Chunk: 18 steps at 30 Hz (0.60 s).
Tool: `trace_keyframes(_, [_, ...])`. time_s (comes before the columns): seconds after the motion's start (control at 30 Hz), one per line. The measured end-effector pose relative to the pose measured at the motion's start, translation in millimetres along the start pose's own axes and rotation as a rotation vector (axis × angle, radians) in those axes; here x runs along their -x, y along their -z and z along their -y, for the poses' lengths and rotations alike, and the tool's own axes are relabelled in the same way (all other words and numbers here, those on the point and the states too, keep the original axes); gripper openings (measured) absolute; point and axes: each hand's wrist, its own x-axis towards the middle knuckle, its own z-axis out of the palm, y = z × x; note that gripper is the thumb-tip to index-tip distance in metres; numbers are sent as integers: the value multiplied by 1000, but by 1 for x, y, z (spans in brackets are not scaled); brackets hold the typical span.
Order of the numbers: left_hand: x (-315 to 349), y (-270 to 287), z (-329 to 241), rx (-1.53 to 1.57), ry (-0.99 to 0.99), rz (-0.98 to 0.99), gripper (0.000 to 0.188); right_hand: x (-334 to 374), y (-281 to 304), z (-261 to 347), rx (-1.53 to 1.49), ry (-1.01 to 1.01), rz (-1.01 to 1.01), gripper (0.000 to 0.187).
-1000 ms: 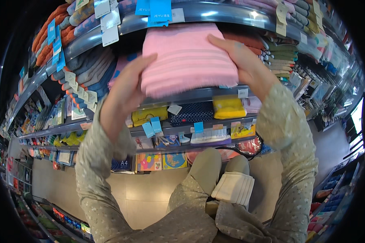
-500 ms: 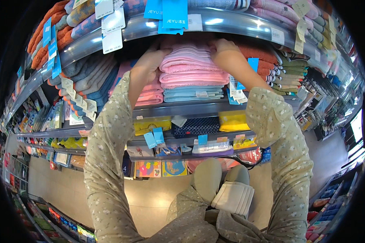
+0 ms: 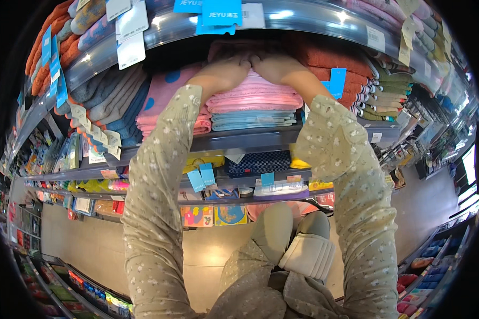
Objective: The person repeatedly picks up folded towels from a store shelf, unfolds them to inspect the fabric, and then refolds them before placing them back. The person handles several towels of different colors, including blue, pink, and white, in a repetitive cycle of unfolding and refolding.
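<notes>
A stack of folded pink towels [image 3: 254, 97] lies on the shelf in front of me, on top of folded light blue towels [image 3: 250, 119]. My left hand [image 3: 226, 73] rests flat on the left part of the pink stack's top. Beside it, my right hand [image 3: 275, 69] lies flat on the right part. Both hands are open, their thumbs nearly meeting in the middle. The fingers reach back into the shade under the upper shelf, so their tips are hard to make out.
The upper shelf's edge [image 3: 308, 24] runs close above my hands, with hanging blue tags [image 3: 222, 13]. Pink dotted towels [image 3: 162, 90] and grey towels [image 3: 114, 93] lie to the left, orange-brown towels [image 3: 330, 66] to the right. The lower shelf holds a dark blue patterned item [image 3: 256, 164].
Both hands have moved inward from the sides of the pink stack onto its top, and their thumbs have come close together. The pink dotted towels at the left now show more.
</notes>
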Motion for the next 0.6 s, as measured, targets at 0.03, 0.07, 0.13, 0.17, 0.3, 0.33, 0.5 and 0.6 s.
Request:
trace_keyframes(0.03, [2,-2,-2,24,-29,-20,52,5,3,0,19,5,60,53])
trace_keyframes(0.07, [-3,6,-5,20,45,104,53,2,4,0,-96,-79,41,53])
trace_keyframes(0.13, [-9,3,3,-36,39,104,54,10,19,12,-91,-117,-38,49])
trace_keyframes(0.17, [-9,-1,9,-57,36,106,54,20,29,23,-64,-176,5,46])
trace_keyframes(0.3, [-5,-2,31,-16,-156,-38,49,100,26,23,52,310,-891,25])
trace_keyframes(0.33, [9,7,25,42,-146,-96,49,134,25,27,4,336,-880,24])
trace_keyframes(0.5, [92,24,-55,625,-188,-515,49,358,-34,9,-151,-81,-280,32])
trace_keyframes(0.6, [127,-45,-83,369,-288,-848,39,516,-98,-17,-297,-642,90,51])
